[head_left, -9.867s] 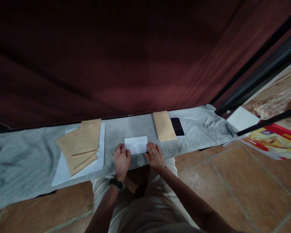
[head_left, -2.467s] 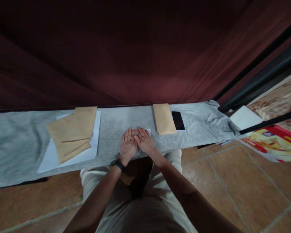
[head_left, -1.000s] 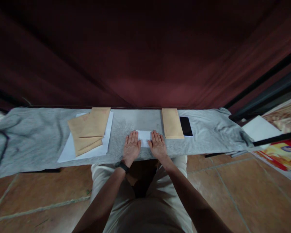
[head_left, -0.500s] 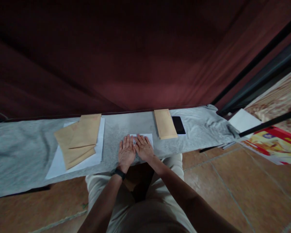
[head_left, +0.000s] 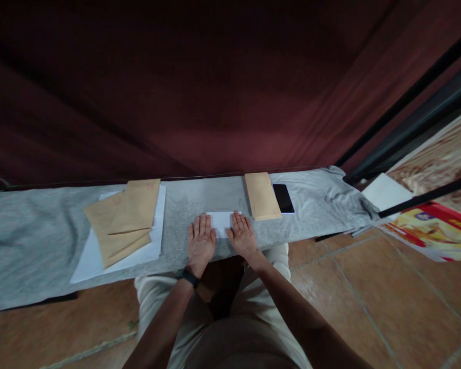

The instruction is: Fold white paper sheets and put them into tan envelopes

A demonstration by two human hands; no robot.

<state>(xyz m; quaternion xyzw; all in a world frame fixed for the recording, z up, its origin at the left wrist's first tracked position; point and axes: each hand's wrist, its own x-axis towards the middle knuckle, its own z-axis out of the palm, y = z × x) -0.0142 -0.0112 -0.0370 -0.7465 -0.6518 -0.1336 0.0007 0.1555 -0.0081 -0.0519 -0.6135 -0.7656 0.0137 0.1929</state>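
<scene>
A small white sheet of paper (head_left: 221, 224), perhaps folded, lies flat on the grey cloth right in front of me. My left hand (head_left: 202, 242) rests palm down on its left edge, fingers stretched out and pointing away from me. On the right edge lies my right hand (head_left: 243, 238), also flat with its fingers extended. Between the two hands the middle of the paper shows. Just right of my right hand is a brown envelope (head_left: 263, 197), perhaps a small stack of them.
A black-screened phone (head_left: 283, 198) lies beside the envelope. Leftward, several brown envelopes (head_left: 134, 210) overlap on white paper sheets (head_left: 158, 225). The grey cloth (head_left: 215, 189) covers a narrow bench before a dark red curtain (head_left: 223, 113). Black bars and a red-yellow box (head_left: 434, 228) stand right.
My right hand has slid right across the paper, from beside my left hand to the paper's right edge. My left hand has stayed almost in place.
</scene>
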